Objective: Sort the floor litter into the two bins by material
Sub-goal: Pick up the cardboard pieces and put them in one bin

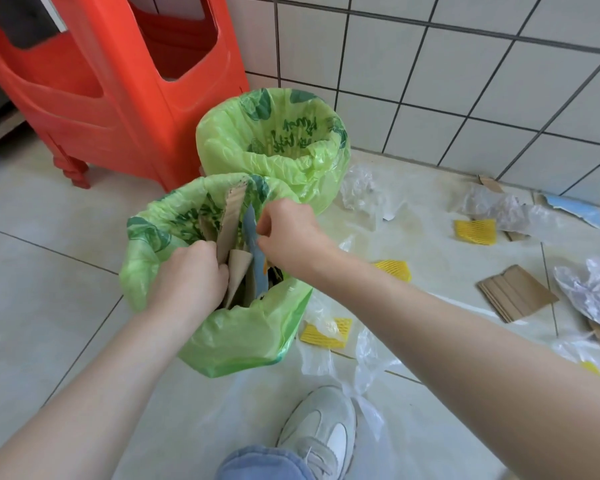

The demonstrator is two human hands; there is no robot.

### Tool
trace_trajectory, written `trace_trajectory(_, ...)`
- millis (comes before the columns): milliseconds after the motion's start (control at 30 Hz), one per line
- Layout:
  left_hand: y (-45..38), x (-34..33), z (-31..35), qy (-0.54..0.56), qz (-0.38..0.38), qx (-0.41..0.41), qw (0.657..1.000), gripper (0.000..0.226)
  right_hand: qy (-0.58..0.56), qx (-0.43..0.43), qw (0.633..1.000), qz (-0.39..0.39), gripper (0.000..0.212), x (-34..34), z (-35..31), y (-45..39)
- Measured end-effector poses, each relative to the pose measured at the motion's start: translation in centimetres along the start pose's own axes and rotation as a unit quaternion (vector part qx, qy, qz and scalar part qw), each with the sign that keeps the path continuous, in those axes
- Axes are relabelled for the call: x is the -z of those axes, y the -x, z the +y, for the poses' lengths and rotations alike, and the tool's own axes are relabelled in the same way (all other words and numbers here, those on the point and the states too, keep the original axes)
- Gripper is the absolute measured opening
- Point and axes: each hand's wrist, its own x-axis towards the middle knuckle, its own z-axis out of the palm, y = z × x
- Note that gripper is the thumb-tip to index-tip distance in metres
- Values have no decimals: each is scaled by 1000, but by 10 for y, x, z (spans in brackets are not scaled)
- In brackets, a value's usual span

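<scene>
Two bins lined with green bags stand on the tiled floor. The near bin (236, 337) holds several upright cardboard pieces (231, 223). My left hand (187, 275) is closed around brown cardboard inside it. My right hand (288, 233) pinches a blue-faced cardboard strip (252, 233) over the same bin. The far bin (274, 140) looks empty from here. To the right, litter lies on the floor: a brown cardboard sheet (516, 292), yellow foam nets (475, 232), crumpled clear plastic (496, 206) and a blue card scrap (572, 207).
A red plastic stool (118, 81) stands behind the bins on the left. A white tiled wall (465, 81) runs along the back. Clear plastic film (368, 358) lies by my shoe (319, 431). More plastic bags (589, 292) sit at the right edge.
</scene>
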Motion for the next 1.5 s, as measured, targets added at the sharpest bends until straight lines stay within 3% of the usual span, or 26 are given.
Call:
trace_trajectory(67,0,2,2,12,1,0,1000,8,-5,17,1000,1,16,3,0,2)
trace_trajectory(200,5,15,13,73,110,-21,991,47,-74,20,997,30,17,23,7,8)
trace_trajectory(333,13,26,39,116,207,-91,967,38,-139,9,988,68,17,45,26,16)
trace_trajectory(433,17,25,60,147,217,-127,957,32,-168,4,983,78,14,62,51,28)
trace_trajectory(567,25,8,96,174,172,-179,953,27,-160,-33,982,93,15,81,104,50)
trace_trajectory(733,41,-42,151,185,63,-225,955,22,-110,-129,981,93,22,88,200,83)
trace_trajectory(967,46,-135,204,119,-145,-235,954,19,-1,-234,969,80,24,98,311,127)
trace_trajectory(1133,40,-184,247,126,-243,-171,947,9,29,-269,957,99,24,122,367,141)
trace_trajectory(1300,28,-219,295,115,-255,-139,950,7,-6,-315,935,164,27,150,415,153)
trace_trajectory(1500,25,-254,356,46,-240,-227,943,26,9,-361,882,303,27,176,469,170)
